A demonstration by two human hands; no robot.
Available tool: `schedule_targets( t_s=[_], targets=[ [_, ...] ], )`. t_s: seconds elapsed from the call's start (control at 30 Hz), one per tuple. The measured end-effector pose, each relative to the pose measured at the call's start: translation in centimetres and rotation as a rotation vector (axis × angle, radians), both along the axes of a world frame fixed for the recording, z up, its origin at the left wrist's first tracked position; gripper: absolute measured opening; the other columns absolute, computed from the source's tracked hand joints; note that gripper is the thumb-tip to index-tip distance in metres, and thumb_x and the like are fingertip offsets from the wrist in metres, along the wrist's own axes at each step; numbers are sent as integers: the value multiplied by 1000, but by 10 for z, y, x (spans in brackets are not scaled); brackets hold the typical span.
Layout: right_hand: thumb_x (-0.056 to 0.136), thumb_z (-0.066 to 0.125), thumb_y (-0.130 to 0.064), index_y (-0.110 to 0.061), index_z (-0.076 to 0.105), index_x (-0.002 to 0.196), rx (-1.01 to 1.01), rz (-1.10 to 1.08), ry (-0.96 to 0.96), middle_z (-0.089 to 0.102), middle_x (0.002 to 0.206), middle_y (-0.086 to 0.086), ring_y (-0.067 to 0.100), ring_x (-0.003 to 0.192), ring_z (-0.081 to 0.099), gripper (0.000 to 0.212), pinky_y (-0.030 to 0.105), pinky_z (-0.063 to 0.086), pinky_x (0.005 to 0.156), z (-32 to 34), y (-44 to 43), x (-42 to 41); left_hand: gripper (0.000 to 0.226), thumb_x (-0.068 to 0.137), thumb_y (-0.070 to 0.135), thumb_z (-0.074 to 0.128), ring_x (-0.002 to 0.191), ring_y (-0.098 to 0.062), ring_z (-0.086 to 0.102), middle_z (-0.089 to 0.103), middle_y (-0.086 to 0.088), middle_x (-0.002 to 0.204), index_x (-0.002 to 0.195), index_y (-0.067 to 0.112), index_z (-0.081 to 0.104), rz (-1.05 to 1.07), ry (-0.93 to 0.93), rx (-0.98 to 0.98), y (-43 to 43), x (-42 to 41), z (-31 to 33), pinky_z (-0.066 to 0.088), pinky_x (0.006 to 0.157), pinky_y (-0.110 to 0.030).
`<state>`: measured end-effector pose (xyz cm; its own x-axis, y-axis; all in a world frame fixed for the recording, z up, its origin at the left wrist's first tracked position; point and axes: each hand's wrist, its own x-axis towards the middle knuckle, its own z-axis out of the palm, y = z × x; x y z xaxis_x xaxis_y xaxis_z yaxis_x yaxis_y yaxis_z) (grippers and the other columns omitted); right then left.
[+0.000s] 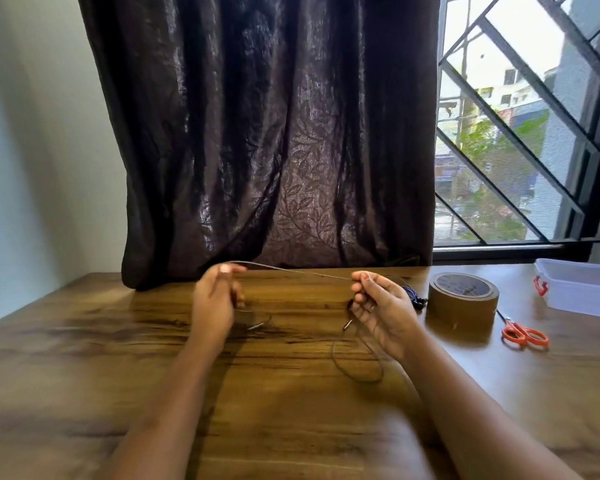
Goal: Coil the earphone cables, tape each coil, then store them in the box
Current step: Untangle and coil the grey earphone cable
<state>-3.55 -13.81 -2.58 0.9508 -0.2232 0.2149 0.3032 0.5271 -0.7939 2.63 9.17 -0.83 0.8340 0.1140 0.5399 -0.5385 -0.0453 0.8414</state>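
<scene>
Both bare forearms reach forward, raised and apart. The left grip (215,301), blurred, curls its fingers and pinches the cable (291,270) under the thumb. The right grip (383,308), palm turned inward, pinches the same cable at its fingertips.

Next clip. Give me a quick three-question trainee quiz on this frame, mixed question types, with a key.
1. True or false: the earphone cable is stretched between the left hand and the right hand.
2. Which tool lies beside the tape roll? A) scissors B) pliers C) a stapler
3. Fill in: the clear box has a ___ latch.
Key: 1 true; 2 A; 3 red.
</scene>
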Motion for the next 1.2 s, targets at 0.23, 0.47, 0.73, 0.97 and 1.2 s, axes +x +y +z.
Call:
schedule_targets(
  t_s=[0.23,0.47,0.73,0.97,1.2],
  targets=[
    [96,52,-14,-5,67,92,-14,-11,41,63,68,1,6,55,57,18,18,51,56,-4,4,3,33,102,26,29,101,-18,65,70,-4,98,86,19,57,-322,277,-816,14,-1,10,49,89,-35],
    [98,51,-15,-8,67,90,-219,-6,49,63,69,-1,4,58,56,20,17,50,58,-6,15,1,39,94,49,33,32,-2,27,35,6,49,79,18,52,-688,427,-541,-2,-23,23,22,30,-12],
    [96,53,-13,-3,66,95,-338,133,44,63,75,5,9,64,56,16,21,49,64,-5,32,1,35,96,44,42,62,-8,56,62,2,109,131,39,39,-454,350,555,-49,-49,-1,45,49,-18],
    [97,53,-17,-5,67,93,-384,142,85,62,68,0,6,58,55,20,18,48,58,-6,29,0,13,94,33,53,75,-8,65,69,6,86,92,27,64,-318,261,736,-43,-42,0,51,65,-24],
    [96,53,-19,-8,67,86,-199,24,87,63,68,0,5,56,54,20,17,48,55,0,12,-1,24,96,32,50,96,-25,60,65,-6,106,111,20,65,244,291,660,0,-14,5,49,85,-36]
  ],
)
